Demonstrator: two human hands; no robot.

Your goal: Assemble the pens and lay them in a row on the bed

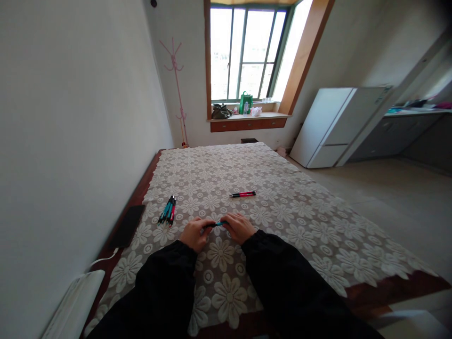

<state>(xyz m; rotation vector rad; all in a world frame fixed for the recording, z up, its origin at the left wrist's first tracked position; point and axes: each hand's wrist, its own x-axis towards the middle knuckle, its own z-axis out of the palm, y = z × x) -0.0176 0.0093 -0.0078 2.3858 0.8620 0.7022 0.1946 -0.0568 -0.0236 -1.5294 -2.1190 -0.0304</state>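
Just above the lace tablecloth point(221, 254), my two hands hold a teal and black pen point(219, 223) between them, lying roughly level. My left hand point(196, 234) pinches its black end. The fingers of my right hand point(238, 227) are closed round the teal end and hide part of it. Beyond my right hand lies a red and black pen point(243, 194) on its own. To the left of my left hand rests a bunch of several pens point(167, 210), teal and black with a red one at its right side.
A dark tablet or phone point(129, 227) lies at the table's left edge, with a white cable point(104, 258) and a white object point(76, 306) nearer me. The wall runs along the left. Farther off stand a pink coat rack point(177, 89) and a white fridge point(332, 125).
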